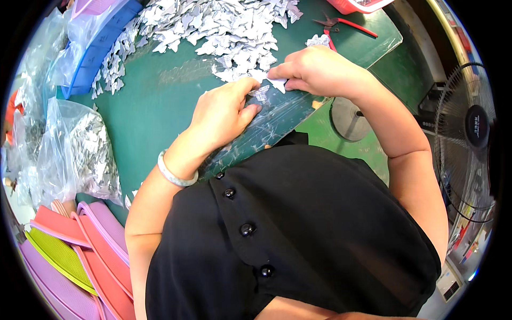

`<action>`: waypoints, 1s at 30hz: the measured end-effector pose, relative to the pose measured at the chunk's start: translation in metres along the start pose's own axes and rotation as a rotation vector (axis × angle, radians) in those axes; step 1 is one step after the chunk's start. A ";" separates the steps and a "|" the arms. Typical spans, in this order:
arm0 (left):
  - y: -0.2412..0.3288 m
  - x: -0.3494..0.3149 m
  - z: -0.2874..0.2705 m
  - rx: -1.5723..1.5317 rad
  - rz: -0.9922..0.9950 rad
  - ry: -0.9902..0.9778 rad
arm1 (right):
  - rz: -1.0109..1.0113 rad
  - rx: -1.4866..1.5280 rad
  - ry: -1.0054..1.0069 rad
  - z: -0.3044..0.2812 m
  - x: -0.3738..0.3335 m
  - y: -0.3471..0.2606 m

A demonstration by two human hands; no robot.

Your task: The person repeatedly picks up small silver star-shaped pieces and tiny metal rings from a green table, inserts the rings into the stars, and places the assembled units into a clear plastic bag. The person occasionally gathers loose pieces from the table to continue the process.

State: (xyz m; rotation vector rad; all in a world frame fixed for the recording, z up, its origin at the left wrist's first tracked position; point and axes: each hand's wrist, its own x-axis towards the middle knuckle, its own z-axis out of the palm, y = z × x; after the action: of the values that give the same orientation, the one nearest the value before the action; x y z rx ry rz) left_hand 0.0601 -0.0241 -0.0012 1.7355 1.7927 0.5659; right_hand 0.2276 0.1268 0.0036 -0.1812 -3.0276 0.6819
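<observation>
The right hand (317,70), pinching a silvery cutout (278,84), could drop it if slack; the half-curled left hand's (221,113) hold is unclear.

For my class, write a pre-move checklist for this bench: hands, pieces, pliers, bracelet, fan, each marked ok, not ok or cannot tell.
1. Right hand has a piece: ok, white piece at finger and thumb.
2. Left hand grips the silvery piece beside it: cannot tell.
3. Pliers clear of the pile: ok, they lie apart, beyond the right hand.
4. Left wrist bare: not ok, bracelet on.
5. Fan running: cannot tell.
</observation>
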 end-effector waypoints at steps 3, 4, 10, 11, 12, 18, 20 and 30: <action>-0.001 0.000 0.002 0.022 0.053 0.034 | -0.065 -0.035 0.018 0.001 0.001 0.000; -0.002 0.000 0.003 0.039 0.083 0.049 | -0.086 -0.049 0.027 0.003 0.001 0.000; -0.001 0.003 0.001 0.066 0.043 -0.026 | -0.127 0.045 0.206 0.014 -0.002 0.005; -0.002 0.003 0.002 0.083 0.054 -0.024 | -0.113 0.092 0.271 0.015 -0.001 0.007; -0.002 0.003 0.003 0.101 0.066 -0.022 | 0.075 0.340 0.220 0.014 -0.001 0.006; -0.011 0.003 0.011 0.070 0.167 0.133 | 0.692 1.246 0.085 -0.005 -0.003 -0.007; -0.015 0.003 0.014 0.017 0.179 0.188 | 0.692 1.345 0.104 0.002 -0.005 -0.005; -0.027 -0.002 -0.004 -1.449 -0.289 -0.025 | 0.193 1.836 0.298 0.004 -0.023 0.021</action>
State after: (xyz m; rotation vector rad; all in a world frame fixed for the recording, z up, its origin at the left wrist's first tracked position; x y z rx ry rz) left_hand 0.0370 -0.0270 -0.0157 0.4597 0.9856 1.2469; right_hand 0.2526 0.1409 -0.0095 -0.3724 -1.1363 2.5490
